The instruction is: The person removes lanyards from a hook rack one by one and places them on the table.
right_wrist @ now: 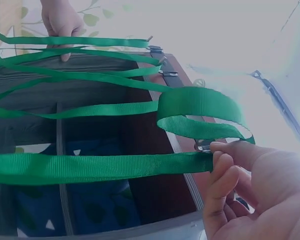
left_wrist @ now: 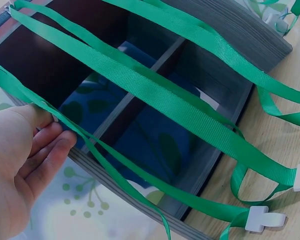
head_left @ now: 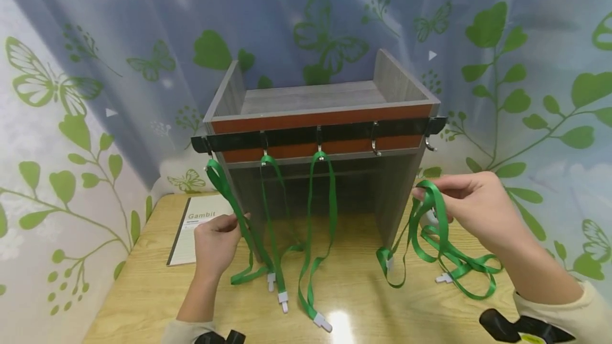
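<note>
Pinching green lanyard (head_left: 443,216), right hand (head_left: 478,208), near black hook rail (head_left: 296,136)

An indoor corner, homelike in its decoration, though whether it belongs to a home or an office cannot be told. Curtain-like sheeting (head_left: 268,15), blue at the far side and paler at left and right, carries green leaves and butterflies. Before it stands a light wood-grain table (head_left: 143,301), shiny with reflected light at its near side. Desk-like items sit there: a notebook (head_left: 188,240) marked "Gambit" at left, and a small grey shelf unit (head_left: 311,97) with green lanyards (head_left: 332,200) on hooks.
</note>
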A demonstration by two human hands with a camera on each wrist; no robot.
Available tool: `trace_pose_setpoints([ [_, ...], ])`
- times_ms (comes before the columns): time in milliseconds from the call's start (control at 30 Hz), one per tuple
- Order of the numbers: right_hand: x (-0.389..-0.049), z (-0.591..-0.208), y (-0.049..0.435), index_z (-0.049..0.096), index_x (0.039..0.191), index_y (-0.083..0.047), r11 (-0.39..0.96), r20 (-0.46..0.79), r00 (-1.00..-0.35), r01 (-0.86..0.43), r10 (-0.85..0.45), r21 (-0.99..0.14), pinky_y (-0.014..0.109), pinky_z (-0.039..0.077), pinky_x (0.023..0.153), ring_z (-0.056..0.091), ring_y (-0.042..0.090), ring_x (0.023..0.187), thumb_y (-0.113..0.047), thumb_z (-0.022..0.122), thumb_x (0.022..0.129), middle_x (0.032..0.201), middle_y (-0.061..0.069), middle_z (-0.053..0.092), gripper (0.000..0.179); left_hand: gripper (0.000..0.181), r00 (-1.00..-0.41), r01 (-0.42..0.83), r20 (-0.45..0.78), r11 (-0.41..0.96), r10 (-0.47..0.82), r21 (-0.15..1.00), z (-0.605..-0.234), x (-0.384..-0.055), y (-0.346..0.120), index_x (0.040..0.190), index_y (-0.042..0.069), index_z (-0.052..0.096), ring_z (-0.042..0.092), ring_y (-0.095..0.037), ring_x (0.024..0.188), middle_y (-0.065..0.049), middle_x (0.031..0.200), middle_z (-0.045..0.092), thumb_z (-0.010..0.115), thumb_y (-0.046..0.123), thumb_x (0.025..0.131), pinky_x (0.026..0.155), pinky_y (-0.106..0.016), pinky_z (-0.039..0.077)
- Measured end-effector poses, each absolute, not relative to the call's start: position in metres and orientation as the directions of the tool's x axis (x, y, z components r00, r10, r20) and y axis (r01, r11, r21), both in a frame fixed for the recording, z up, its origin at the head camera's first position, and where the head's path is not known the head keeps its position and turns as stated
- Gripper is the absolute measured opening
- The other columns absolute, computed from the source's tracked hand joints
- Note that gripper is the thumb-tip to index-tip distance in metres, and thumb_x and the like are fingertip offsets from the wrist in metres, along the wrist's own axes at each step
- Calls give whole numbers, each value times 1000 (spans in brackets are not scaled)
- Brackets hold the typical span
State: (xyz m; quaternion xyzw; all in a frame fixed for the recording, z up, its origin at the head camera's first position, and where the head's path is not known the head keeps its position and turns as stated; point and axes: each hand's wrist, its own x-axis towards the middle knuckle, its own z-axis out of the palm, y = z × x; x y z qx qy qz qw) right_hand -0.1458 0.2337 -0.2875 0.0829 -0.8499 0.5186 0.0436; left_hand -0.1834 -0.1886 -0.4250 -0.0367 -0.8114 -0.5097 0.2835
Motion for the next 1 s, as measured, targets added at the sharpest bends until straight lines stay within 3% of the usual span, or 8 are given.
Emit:
trace_pose_setpoints([
  [167, -144, -294, 247, 79, 101, -9, 457, 148, -983, -183, -112, -870, 31, 40, 52, 52, 11, 61, -21, 75, 91, 86, -11, 73, 16, 11, -845, 335, 480, 466, -236, 819, -426, -183, -188, 86, -2, 78, 64, 2, 59, -15, 74, 75, 80, 9, 84, 53, -14, 51],
  [300, -143, -300, 258, 78, 105, -9, 511, 124, -983, -176, -135, -841, 32, 36, 48, 47, 11, 58, -23, 74, 92, 87, -12, 73, 19, 11, -849, 338, 475, 451, -233, 826, -427, -183, -187, 84, -1, 78, 64, 1, 59, -15, 73, 75, 80, 9, 85, 53, -15, 51],
  [467, -144, -309, 266, 77, 107, -7, 540, 105, -983, -169, -147, -824, 30, 41, 52, 54, 11, 61, -23, 74, 92, 82, -11, 74, 22, 10, -838, 359, 494, 447, -233, 820, -425, -184, -187, 81, 0, 78, 64, 3, 58, -16, 71, 74, 80, 9, 85, 53, -14, 51],
  [667, -146, -329, 273, 77, 105, -4, 522, 71, -989, -128, -128, -844, 30, 40, 54, 51, 15, 58, -25, 72, 94, 66, -9, 63, 25, 12, -851, 325, 465, 448, -246, 833, -424, -185, -188, 83, 1, 79, 65, 2, 60, -16, 74, 75, 80, 12, 86, 55, -14, 52],
  [1000, -148, -371, 277, 75, 108, 1, 442, -22, -993, -32, -116, -896, 29, 42, 54, 48, 10, 60, -27, 72, 93, 71, -8, 55, 32, 11, -853, 322, 462, 454, -241, 831, -424, -184, -189, 83, 2, 79, 65, -9, 56, -15, 71, 74, 79, 12, 86, 51, -15, 49],
])
